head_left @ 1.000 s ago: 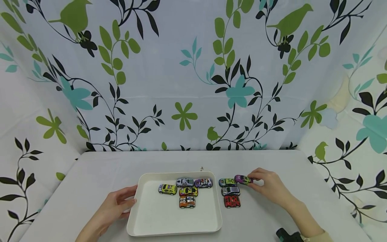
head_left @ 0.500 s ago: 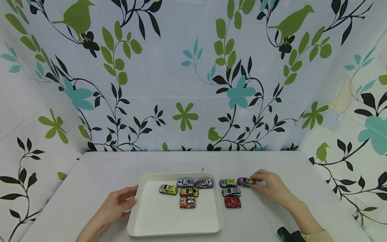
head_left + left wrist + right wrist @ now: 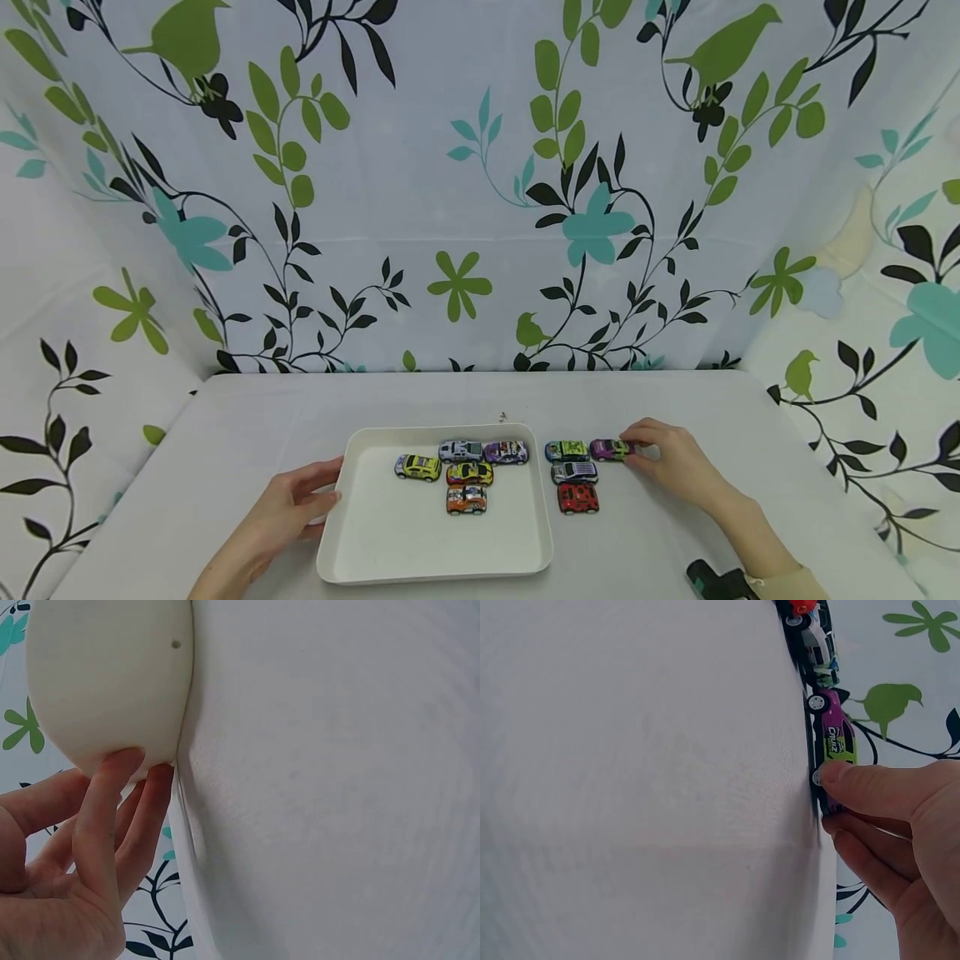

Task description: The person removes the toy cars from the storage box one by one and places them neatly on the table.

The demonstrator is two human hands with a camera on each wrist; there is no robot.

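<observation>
My right hand [image 3: 671, 460] pinches the rear end of a purple and green toy car [image 3: 609, 450], which sits right of a green car [image 3: 566, 451]. Below the green one are a silver car [image 3: 574, 472] and a red car [image 3: 577, 498]. In the right wrist view, thumb and fingers of the hand [image 3: 900, 825] are on the purple car [image 3: 835, 735]. With thumb and fingers, my left hand [image 3: 281, 517] grips the left edge of a white tray [image 3: 435, 570]; the left wrist view shows the hand [image 3: 90, 855] on the tray rim [image 3: 120, 690].
Several toy cars lie in the tray, among them a yellow car [image 3: 417, 467] and an orange car [image 3: 466, 499]. A black object [image 3: 718, 581] is by the right wrist. Patterned cloth [image 3: 375, 183] hangs behind the white table [image 3: 645, 550].
The purple car has moved slightly right and down with my right hand, now lying more level beside the green car. My left hand keeps its grip on the tray.
</observation>
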